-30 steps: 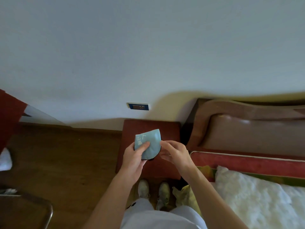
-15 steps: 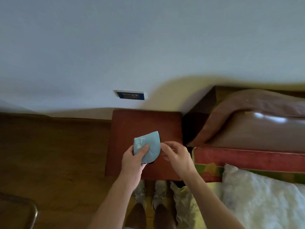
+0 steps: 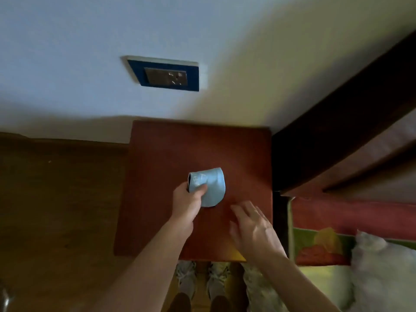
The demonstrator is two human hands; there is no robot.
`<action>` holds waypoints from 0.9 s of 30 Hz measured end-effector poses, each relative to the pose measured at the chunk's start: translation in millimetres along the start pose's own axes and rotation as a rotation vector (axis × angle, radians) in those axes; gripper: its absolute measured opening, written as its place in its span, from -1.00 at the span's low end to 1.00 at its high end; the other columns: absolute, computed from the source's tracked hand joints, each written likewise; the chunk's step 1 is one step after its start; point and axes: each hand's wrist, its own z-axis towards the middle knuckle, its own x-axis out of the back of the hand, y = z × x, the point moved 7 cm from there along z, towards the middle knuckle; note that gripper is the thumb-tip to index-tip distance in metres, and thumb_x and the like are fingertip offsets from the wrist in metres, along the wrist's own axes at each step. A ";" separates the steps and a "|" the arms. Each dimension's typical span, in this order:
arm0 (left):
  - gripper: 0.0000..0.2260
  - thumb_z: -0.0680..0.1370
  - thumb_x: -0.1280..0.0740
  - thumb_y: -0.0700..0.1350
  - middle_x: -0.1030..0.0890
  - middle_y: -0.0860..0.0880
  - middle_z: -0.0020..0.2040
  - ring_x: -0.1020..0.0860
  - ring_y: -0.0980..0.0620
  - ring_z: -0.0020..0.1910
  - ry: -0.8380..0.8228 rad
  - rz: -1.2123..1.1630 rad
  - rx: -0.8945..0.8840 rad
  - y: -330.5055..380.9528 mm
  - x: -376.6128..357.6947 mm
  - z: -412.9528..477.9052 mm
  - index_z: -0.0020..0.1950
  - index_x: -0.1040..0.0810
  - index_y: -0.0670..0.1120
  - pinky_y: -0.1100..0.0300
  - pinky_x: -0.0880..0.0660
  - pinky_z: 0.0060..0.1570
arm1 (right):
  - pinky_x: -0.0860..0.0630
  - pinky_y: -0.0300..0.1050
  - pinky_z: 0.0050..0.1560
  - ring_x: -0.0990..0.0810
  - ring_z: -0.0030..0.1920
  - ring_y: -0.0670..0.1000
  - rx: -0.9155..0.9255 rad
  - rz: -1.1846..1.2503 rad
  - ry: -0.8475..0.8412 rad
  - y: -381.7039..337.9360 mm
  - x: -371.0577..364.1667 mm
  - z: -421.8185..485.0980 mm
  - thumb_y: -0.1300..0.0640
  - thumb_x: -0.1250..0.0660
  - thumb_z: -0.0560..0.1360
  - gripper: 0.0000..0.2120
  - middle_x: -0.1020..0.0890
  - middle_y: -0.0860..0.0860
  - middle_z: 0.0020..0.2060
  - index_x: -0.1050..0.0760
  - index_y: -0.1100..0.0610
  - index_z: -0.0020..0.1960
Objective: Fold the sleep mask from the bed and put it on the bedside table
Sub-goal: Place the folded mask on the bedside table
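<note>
The light blue sleep mask [image 3: 212,188], folded in half with a dark inner edge showing, is low over the middle of the reddish-brown bedside table [image 3: 162,158]. My left hand [image 3: 188,202] grips its left side, thumb on top. My right hand [image 3: 253,228] hovers just right of and below the mask with its fingers spread, holding nothing. Whether the mask touches the tabletop I cannot tell.
A blue-framed wall socket [image 3: 165,75] sits on the white wall above the table. The dark wooden headboard [image 3: 337,122] and the bed with a red and patterned cover [image 3: 326,230] and a white fluffy blanket [image 3: 382,273] lie to the right. Wooden floor [image 3: 56,199] stretches left.
My right hand has let go of the mask and drawn back to the right, opening. My left hand has carried the mask forward and down over the table. The view has come closer.
</note>
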 end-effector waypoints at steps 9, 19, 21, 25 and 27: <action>-0.73 0.44 -0.45 -0.01 -0.55 0.02 -0.08 -0.53 0.04 -0.13 0.099 0.601 -0.358 16.5 0.3 15.8 -0.04 -0.46 -0.13 0.25 -0.40 -0.27 | -0.50 0.08 0.32 -0.39 0.49 0.14 0.036 -0.198 -0.023 18.9 -46.4 -20.5 0.04 -0.33 0.48 -0.44 -0.44 0.11 0.49 -0.42 0.17 0.46; -0.45 0.50 -0.31 0.00 -0.32 -0.14 0.48 -0.34 -0.10 0.42 -0.073 1.409 -0.949 2.7 -15.4 -54.6 0.45 -0.33 -0.13 -0.03 -0.42 0.28 | -0.45 0.16 0.40 -0.27 0.55 0.14 0.003 -0.270 -0.073 25.1 -56.0 -37.2 -0.16 -0.16 0.57 -0.37 -0.28 0.12 0.58 -0.24 0.09 0.57; -0.35 0.55 -0.20 0.09 -0.11 -0.13 0.60 -0.15 -0.07 0.54 -0.165 1.545 -0.895 -15.7 -14.9 -56.2 0.57 -0.11 -0.14 -0.08 -0.24 0.44 | -0.44 0.17 0.41 -0.24 0.57 0.13 0.001 -0.276 -0.072 27.0 -57.7 -41.6 -0.18 -0.15 0.59 -0.36 -0.25 0.11 0.59 -0.22 0.08 0.58; -0.31 0.60 -0.07 0.16 0.21 -0.09 0.61 0.13 -0.04 0.58 -0.204 1.644 -0.826 -25.7 -13.4 -46.8 0.58 0.17 -0.13 -0.10 -0.02 0.51 | -0.37 0.18 0.46 -0.16 0.59 0.14 -0.004 -0.303 -0.090 27.6 -62.1 -44.6 -0.23 -0.11 0.60 -0.33 -0.18 0.10 0.61 -0.15 0.09 0.60; -0.32 0.61 -0.03 0.18 0.24 -0.08 0.60 0.17 -0.03 0.57 -0.191 1.648 -0.811 -22.3 -16.3 -42.2 0.58 0.18 -0.12 -0.10 0.00 0.52 | -0.33 0.18 0.48 -0.13 0.60 0.15 0.003 -0.327 -0.107 26.7 -64.0 -44.7 -0.26 -0.10 0.60 -0.30 -0.15 0.11 0.62 -0.11 0.10 0.61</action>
